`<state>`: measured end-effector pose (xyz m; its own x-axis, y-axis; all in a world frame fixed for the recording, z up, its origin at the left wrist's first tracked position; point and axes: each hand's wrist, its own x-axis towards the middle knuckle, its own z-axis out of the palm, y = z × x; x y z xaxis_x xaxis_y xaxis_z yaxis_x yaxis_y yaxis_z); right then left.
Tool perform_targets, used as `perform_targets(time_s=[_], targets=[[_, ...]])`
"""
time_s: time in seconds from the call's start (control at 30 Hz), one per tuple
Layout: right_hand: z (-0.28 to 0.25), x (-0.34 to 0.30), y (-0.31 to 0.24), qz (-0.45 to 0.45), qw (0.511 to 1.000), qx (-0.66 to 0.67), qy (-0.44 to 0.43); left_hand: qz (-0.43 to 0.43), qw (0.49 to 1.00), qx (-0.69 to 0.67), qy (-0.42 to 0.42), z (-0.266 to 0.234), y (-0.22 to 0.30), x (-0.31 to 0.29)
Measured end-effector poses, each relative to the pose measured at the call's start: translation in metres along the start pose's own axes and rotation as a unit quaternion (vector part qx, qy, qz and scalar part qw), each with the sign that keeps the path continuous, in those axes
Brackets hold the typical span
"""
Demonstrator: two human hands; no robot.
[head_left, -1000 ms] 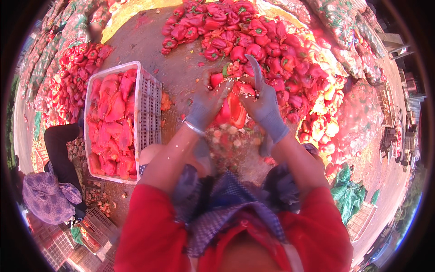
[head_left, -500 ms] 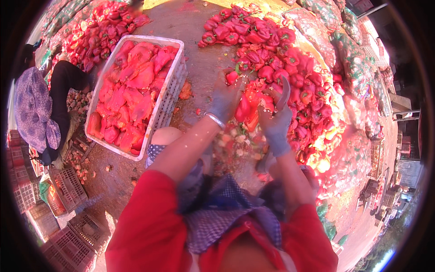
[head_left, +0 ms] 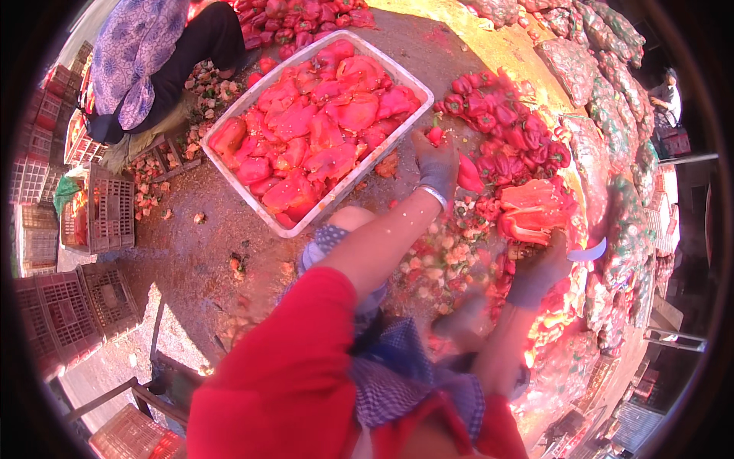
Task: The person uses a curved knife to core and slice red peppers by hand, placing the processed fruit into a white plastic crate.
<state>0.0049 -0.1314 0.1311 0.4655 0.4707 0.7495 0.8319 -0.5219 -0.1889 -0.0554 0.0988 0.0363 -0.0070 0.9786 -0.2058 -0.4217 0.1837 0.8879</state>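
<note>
My left hand (head_left: 437, 167), in a grey work glove, is closed round a red bell pepper (head_left: 469, 175) whose smooth side shows to the right of the fingers. A small red piece with a bit of green (head_left: 435, 136) shows at its fingertips. My gloved right hand (head_left: 541, 269) holds a curved knife (head_left: 589, 252), its blade pointing right. Just above that hand lies a cut-open red pepper (head_left: 533, 211), its pale ribs showing; whether the fingers grip it too I cannot tell. Left of my left hand stands a white plastic crate (head_left: 419, 86) full of opened red peppers.
A heap of whole red peppers (head_left: 508, 134) lies beyond my hands. Cut cores and scraps (head_left: 451, 252) litter the ground between my arms. At the left a person (head_left: 141, 57) sits by other scraps, near empty-looking crates (head_left: 111, 294). Filled net sacks (head_left: 612, 107) line the right.
The view has swung, so the crate appears nearer the middle. My hands, close together before at a pepper, are now farther apart, with the opened pepper spread near the right hand.
</note>
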Motion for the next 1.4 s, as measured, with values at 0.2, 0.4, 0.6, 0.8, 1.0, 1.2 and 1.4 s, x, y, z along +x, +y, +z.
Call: perform_targets(time_s=[0.2, 0.4, 0.6, 0.8, 1.0, 1.2, 1.4], targets=[[-0.016, 0.085, -0.007, -0.126, 0.986, -0.044, 0.104, -0.041, 0.997, -0.017, -0.067, -0.012, 0.001, 0.003], [0.013, 0.141, -0.143, 0.204, 0.856, 0.47, -0.063, -0.31, 0.912, -0.154, -0.221, -0.008, 0.031, -0.017], [0.021, 0.128, -0.086, 0.096, 0.943, 0.226, -0.223, -0.367, 0.803, -0.194, -0.428, -0.018, 0.032, -0.007], [0.02, 0.075, -0.048, -0.027, 0.942, 0.096, -0.32, -0.384, 0.73, -0.134, -0.549, -0.009, 0.035, -0.038], [0.021, 0.03, -0.013, -0.035, 0.922, 0.1, -0.373, -0.363, 0.717, -0.021, -0.595, -0.015, 0.024, -0.067], [0.007, 0.006, 0.014, 0.107, 0.9, 0.234, -0.353, -0.151, 0.707, 0.058, -0.688, -0.019, 0.004, -0.088], [-0.004, -0.021, 0.048, 0.285, 0.836, 0.312, -0.349, 0.108, 0.582, 0.221, -0.775, -0.004, 0.009, -0.094]])
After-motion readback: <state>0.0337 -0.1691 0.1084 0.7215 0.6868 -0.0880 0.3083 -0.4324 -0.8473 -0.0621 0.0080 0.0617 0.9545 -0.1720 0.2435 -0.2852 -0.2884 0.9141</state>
